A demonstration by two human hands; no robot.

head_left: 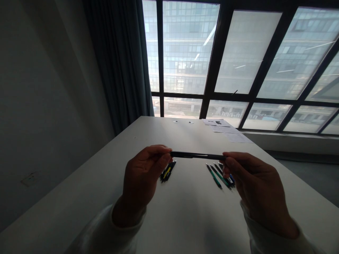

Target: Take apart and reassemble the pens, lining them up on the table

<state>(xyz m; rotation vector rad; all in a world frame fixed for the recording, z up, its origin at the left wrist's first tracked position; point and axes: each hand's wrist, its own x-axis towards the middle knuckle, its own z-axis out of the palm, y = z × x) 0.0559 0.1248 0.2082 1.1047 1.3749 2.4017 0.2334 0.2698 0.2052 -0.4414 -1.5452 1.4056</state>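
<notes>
A dark pen is held level above the table, stretched between my two hands. My left hand pinches its left end between thumb and fingers. At the other end, my right hand grips it the same way. Below and beside my left hand lies a small bunch of dark pens, one with a yellow part. Several green and dark pens lie on the table by my right hand, partly hidden behind its fingers.
The long white table reaches toward a large window with dark frames. Printed papers lie at its far right, and two small objects sit near the far edge. A dark curtain hangs beside the wall on the left.
</notes>
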